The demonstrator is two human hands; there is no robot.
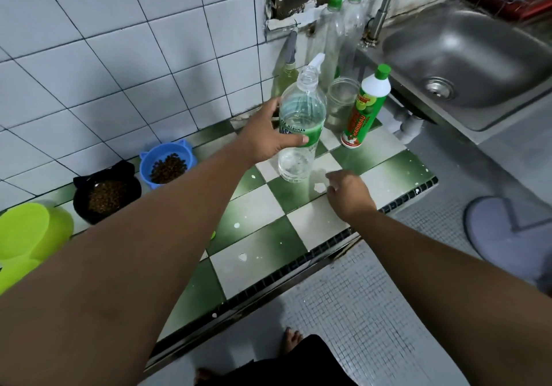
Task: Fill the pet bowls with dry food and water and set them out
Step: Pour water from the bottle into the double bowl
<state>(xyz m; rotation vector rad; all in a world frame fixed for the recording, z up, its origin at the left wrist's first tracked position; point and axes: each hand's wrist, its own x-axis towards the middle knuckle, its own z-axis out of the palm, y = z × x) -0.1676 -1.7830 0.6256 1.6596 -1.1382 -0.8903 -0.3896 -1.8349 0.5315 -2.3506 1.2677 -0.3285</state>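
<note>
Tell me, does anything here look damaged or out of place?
Yes. The checkered counter is dotted with white chips. The plaster edging at the top of the tiled wall is crumbling and flaking. Nothing looks spilled: the blue bowl and black bowl sit upright, kibble inside.

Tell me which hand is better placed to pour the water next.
Left, probably: the left hand grips the uncapped water bottle, and the blue bowl and black bowl stand on its side. The right hand holds no bottle.
</note>
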